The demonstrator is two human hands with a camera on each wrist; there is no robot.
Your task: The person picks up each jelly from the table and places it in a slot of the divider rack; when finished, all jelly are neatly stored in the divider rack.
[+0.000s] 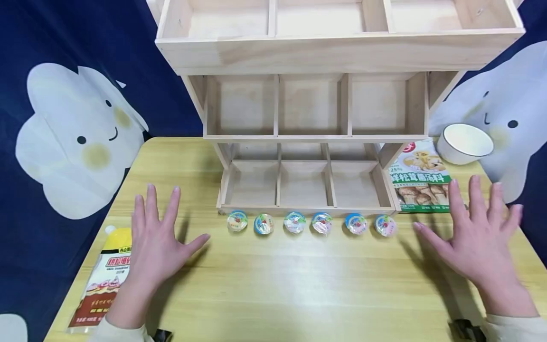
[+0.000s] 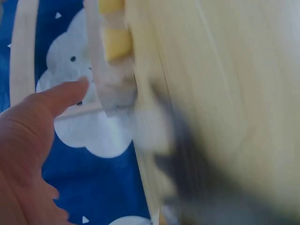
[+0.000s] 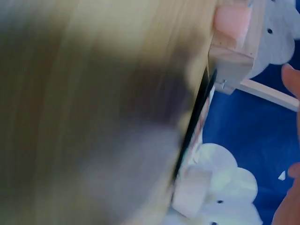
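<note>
From the head view, both of the person's hands are spread wide with nothing in them. The left hand (image 1: 157,242) is over the left side of the counter (image 1: 299,289), its edge cutting across a white-and-brown bag (image 1: 100,285) with a yellow top. The right hand (image 1: 483,237) is over the right side, fingertips overlapping the near right corner of a green packet (image 1: 423,178) printed with mushrooms. Between the hands, six small foil-topped cups (image 1: 295,222) sit in a row just before a tiered wooden rack (image 1: 316,54), which fills the far middle and blocks the left edge of the packet. A white bowl (image 1: 463,154) stands beside the packet, far right. Behind hangs a dark blue curtain (image 1: 55,33) with smiling clouds (image 1: 77,128).

In the left wrist view, one digit points toward the rack's end and two yellowish cups; a dark blur covers part of the counter. I can't make out the other fingers here.

In the right wrist view, only bits of the hand show at the right edge. A pinkish cup sits against the rack, and a large blur hides much of the counter.
</note>
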